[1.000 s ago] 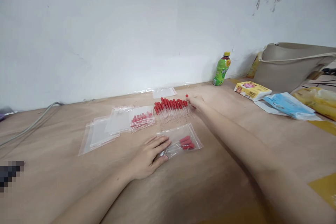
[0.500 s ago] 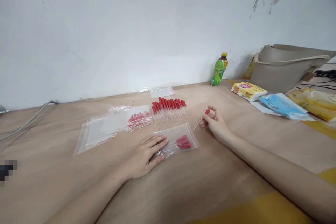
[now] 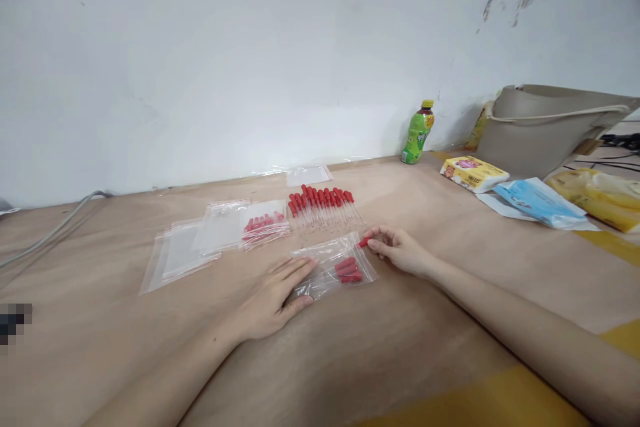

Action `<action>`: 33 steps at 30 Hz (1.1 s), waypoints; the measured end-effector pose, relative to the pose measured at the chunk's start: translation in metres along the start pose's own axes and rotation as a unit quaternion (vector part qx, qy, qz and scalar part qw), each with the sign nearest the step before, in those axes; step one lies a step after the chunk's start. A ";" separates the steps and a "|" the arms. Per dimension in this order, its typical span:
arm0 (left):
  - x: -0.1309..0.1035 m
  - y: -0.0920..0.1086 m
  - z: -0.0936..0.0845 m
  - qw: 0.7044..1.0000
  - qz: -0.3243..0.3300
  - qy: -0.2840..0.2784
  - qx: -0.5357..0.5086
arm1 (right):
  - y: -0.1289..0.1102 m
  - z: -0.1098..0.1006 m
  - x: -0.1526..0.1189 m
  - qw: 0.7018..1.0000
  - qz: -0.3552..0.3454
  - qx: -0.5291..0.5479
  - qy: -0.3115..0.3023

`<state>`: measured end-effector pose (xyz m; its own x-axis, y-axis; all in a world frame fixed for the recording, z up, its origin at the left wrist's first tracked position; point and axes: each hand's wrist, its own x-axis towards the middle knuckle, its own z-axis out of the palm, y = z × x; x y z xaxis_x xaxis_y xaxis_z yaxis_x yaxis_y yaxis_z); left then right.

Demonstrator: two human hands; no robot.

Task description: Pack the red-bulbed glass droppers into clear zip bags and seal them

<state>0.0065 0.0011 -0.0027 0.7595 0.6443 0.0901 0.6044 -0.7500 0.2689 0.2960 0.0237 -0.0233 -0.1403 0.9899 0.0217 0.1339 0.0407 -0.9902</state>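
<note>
A clear zip bag lies flat on the brown-covered surface with 3 red-bulbed droppers inside. My left hand rests on the bag's left part, fingers stretched out. At the bag's right-hand opening, my right hand pinches another dropper by its red bulb; its thin clear tube points left, into or over the bag mouth, I cannot tell which. Behind the bag lies a row of loose droppers, bulbs toward the wall.
Left of the loose droppers lie filled bags and flat zip bags. Another bag lies near the wall. A green bottle, a tissue pack, a blue packet and a grey bin stand or lie at right.
My right hand has moved left and toward me, bringing the dropper from beside the bag to its opening. My left hand stays on the bag.
</note>
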 end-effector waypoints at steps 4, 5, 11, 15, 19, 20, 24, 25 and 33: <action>0.001 0.000 -0.001 1.000 0.004 0.004 -0.002 | -0.002 -0.002 0.002 0.995 -0.054 -0.074 -0.038; 0.001 0.000 -0.001 1.000 0.005 0.005 -0.001 | -0.002 -0.001 0.002 0.994 -0.063 -0.081 -0.041; 0.000 0.002 -0.002 1.000 0.002 0.006 0.002 | 0.006 0.011 0.011 0.992 -0.067 -0.095 -0.051; 0.001 0.001 -0.001 1.000 0.004 0.007 0.000 | 0.011 0.018 0.013 0.988 -0.054 -0.144 0.031; 0.002 0.001 -0.001 1.000 0.004 0.004 0.004 | 0.008 0.021 0.008 0.981 -0.108 -0.158 -0.014; 0.002 0.001 -0.002 1.000 0.005 0.002 0.007 | 0.007 0.020 0.007 0.982 -0.115 -0.146 -0.036; 0.001 0.000 -0.002 1.000 0.013 -0.001 0.013 | 0.003 0.007 0.014 0.993 -0.047 -0.108 -0.015; 0.001 0.000 -0.002 1.000 0.016 -0.001 0.013 | 0.002 0.002 0.020 0.993 -0.028 -0.110 0.015; 0.000 0.000 0.000 0.999 0.026 0.023 -0.010 | -0.003 -0.026 0.105 0.942 0.024 -0.265 0.206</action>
<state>0.0070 0.0012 -0.0022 0.7776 0.6108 0.1493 0.5587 -0.7802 0.2814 0.3064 0.1311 -0.0144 0.2558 0.9567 0.1388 0.6163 -0.0508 -0.7858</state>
